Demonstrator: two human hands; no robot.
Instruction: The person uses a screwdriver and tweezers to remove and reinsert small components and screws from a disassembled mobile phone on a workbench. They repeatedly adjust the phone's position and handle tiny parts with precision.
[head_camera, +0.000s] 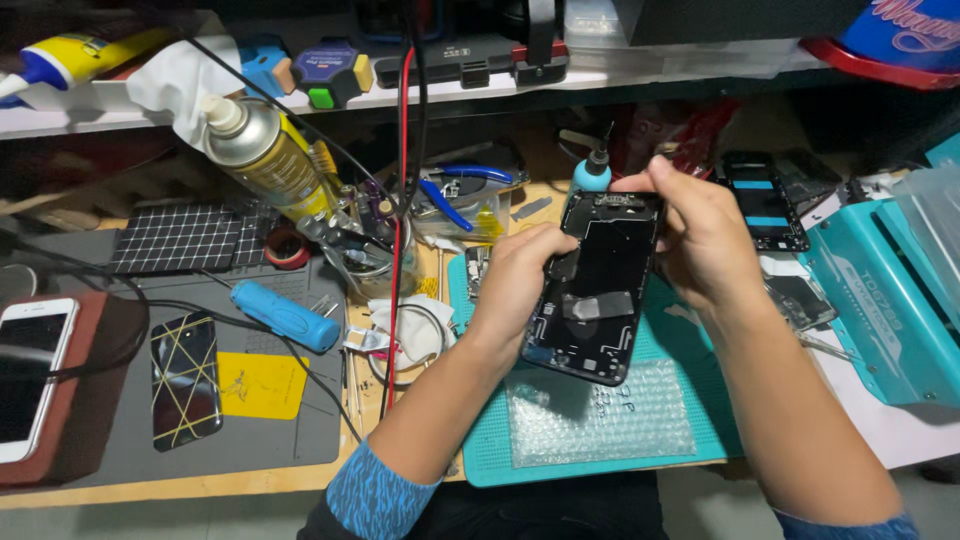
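The person held an opened phone (597, 285) above a teal mat (700, 420), tilted, with its inner side turned up to the camera. The left hand (515, 285) was closed around the left edge of the phone, the fingers wrapped behind it. The right hand (700, 245) gripped the top right corner, and its thumb and fingers pinched there, near a small screwdriver (593, 172) with a pale blue cap; it was not clear if the right hand also held this tool.

The phone looked light and stiff, a thin flat frame. With the cover off, its small parts and a grey patch in the middle were bare, so it was probably fragile inside. The safest hold seemed to be on the side edges and corners, as both hands did, not on the open middle. The smooth frame could be slippery.

Under the phone, a sheet of bubble wrap (600, 415) lay on the teal mat. To the left lay a grey mat (270, 440) with a blue handle (285, 315), a yellow card (260, 385) and a dark phone cover with gold lines (185, 380). A spray can (262, 155) leaned above them, and a white phone (30, 375) rested on a brown block at the far left. At the right stood a teal box (885, 320), with another black phone part (765, 200) near it. The bench was crowded, with cables and a shelf behind.
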